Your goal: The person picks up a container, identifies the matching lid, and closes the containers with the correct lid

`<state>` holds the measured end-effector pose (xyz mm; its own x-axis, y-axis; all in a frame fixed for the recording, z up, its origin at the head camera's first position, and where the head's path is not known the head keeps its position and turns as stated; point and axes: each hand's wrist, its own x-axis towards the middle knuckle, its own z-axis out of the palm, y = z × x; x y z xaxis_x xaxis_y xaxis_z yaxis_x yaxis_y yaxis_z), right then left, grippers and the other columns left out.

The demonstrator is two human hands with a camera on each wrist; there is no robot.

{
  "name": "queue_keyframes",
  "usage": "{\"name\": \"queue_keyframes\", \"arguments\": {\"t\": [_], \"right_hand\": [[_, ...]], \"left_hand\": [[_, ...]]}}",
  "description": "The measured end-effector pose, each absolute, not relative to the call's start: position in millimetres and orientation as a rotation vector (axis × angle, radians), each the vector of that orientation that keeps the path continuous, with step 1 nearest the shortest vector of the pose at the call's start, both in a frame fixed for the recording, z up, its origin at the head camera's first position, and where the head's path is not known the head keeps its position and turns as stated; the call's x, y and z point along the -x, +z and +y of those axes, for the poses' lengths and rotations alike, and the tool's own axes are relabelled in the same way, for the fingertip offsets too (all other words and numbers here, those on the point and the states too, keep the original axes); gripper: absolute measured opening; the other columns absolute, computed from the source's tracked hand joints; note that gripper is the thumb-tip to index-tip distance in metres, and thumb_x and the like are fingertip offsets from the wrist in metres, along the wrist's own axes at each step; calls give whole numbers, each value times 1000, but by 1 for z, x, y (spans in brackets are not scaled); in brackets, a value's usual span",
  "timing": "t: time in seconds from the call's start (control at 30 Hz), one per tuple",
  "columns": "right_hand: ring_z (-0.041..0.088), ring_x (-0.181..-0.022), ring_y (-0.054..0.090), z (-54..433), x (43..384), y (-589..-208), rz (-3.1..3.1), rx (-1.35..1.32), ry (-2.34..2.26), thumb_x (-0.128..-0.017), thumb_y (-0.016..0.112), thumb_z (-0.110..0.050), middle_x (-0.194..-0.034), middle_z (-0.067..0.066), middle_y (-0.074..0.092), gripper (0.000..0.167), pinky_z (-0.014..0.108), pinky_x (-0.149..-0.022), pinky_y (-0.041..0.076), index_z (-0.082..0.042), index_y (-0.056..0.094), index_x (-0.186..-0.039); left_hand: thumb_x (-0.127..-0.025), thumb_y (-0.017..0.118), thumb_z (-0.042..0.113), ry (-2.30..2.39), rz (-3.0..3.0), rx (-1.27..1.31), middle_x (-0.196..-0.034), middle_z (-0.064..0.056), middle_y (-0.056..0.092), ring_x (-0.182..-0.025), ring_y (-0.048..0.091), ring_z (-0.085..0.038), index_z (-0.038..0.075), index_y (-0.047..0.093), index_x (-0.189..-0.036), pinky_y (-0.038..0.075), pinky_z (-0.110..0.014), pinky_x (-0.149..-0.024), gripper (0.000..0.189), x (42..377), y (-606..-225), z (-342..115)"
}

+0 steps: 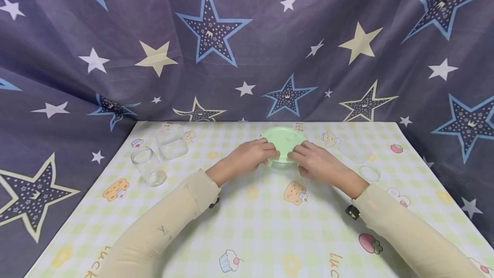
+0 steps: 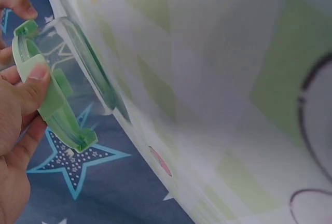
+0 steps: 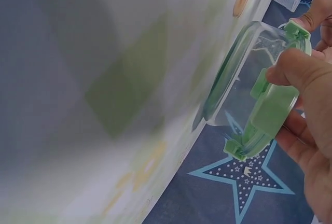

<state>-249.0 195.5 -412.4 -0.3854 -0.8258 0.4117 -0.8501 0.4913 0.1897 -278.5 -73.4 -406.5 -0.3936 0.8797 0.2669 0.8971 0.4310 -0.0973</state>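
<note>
Near the far edge of the table stands a clear glass food container point(image 1: 283, 166) with a pale green snap-lock lid point(image 1: 284, 138) over its top. My left hand point(image 1: 252, 155) grips the lid's left side; in the left wrist view its thumb point(image 2: 37, 73) lies on a locking flap, fingers on the lid's other side. On the right, my right hand point(image 1: 318, 162) holds the lid's rim, its thumb point(image 3: 290, 68) against a flap in the right wrist view. Several flaps stick out from the rim. Whether the lid is fully seated I cannot tell.
Two clear jars are at the left, one open-mouthed jar point(image 1: 148, 166) and one wider jar point(image 1: 172, 143) behind it. To the right lie a small clear ring-like lid point(image 1: 369, 173) and a faint transparent piece point(image 1: 355, 152). A star-patterned curtain point(image 1: 231, 85) hangs behind the table.
</note>
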Motion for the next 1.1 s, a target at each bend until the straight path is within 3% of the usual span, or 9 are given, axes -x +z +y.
{"name": "queue_keyframes", "arguments": {"t": [0.33,0.53,0.8,0.97,1.1], "right_hand": [[26,-94,57,198,266,-414,-2329,-1334,101,-75,74,4,-102,5,63,42,37,-87,52,-6,67,-115],[27,-94,57,199,277,-416,-2336,-1315,126,-73,75,5,-101,6,63,43,39,-88,51,-5,67,-114],[28,-94,56,198,289,-414,-2422,-1257,150,-75,81,1,-103,7,64,44,40,-87,51,-5,68,-116],[30,-97,57,197,294,-411,-2467,-1214,184,-76,81,1,-106,9,65,44,42,-89,50,-5,68,-118],[30,-97,57,196,299,-411,-2507,-1180,196,-77,81,1,-108,9,65,44,42,-90,50,-5,67,-119]], "left_hand": [[-81,82,6,-176,-2465,1508,-121,0,70,-112,60,-19,12,71,-125,49,-26,-101,45,295,-405,-68],[-84,80,5,-243,-2524,1452,-123,1,68,-114,58,-18,13,71,-126,50,-25,-98,43,308,-409,-66],[-81,81,1,-343,-2555,1377,-120,2,68,-112,58,-18,14,73,-123,53,-26,-93,45,323,-409,-61],[-81,81,-1,-361,-2583,1328,-121,-1,67,-115,58,-20,13,74,-122,52,-30,-98,45,330,-408,-58],[-81,80,-2,-368,-2589,1309,-123,-3,67,-119,59,-20,11,73,-124,44,-32,-111,45,337,-410,-58]]}}
